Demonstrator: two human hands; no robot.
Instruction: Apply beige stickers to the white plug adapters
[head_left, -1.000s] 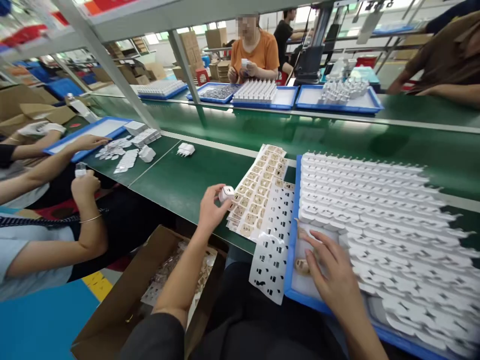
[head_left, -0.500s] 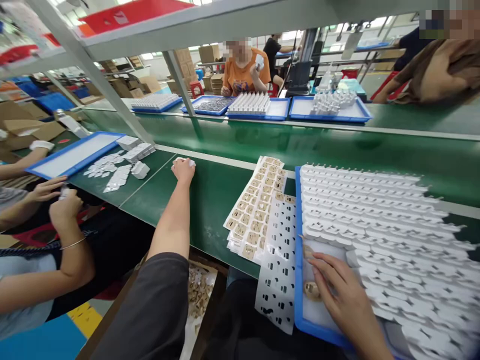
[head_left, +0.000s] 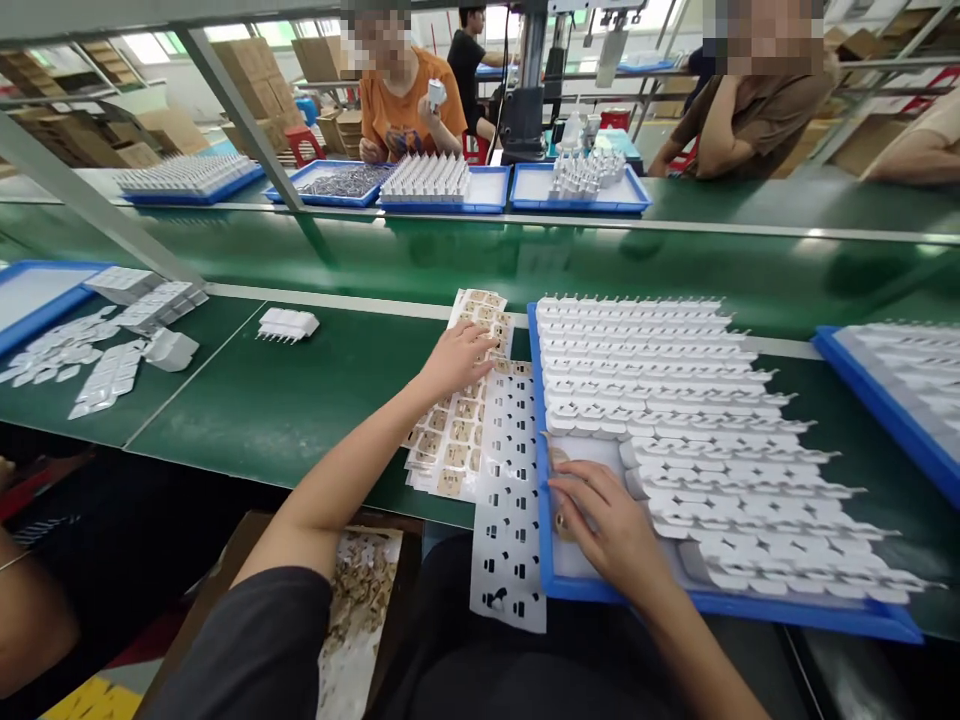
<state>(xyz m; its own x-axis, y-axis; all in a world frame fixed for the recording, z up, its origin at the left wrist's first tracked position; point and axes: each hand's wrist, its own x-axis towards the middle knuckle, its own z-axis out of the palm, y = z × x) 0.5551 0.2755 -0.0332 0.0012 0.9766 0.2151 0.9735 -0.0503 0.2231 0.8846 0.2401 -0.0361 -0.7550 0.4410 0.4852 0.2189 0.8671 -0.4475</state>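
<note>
My left hand (head_left: 459,358) lies with fingers spread on the upper part of a fanned stack of sticker sheets (head_left: 463,432), which carry tan labels. Overlapping the stack is a peeled sheet with small black marks (head_left: 510,480), hanging over the table edge. In the lower left corner of a blue-rimmed tray (head_left: 537,450), my right hand (head_left: 606,515) rests with fingers loosely stretched. A tan piece (head_left: 561,526) shows beside its thumb, another by the fingertips. White plastic housings with pins (head_left: 660,400) stand in rows filling most of the tray.
A small group of white housings (head_left: 288,324) sits on the green table to the left. Beyond are stacked white parts (head_left: 161,300) and flat pieces. Another blue tray (head_left: 885,400) is at right. Below, a box (head_left: 360,590) holds tan scraps. Co-workers sit across the bench.
My left hand has let go of the white housings on the left and moved right onto the sticker sheets. The view has turned right; my right hand stays in the tray corner.
</note>
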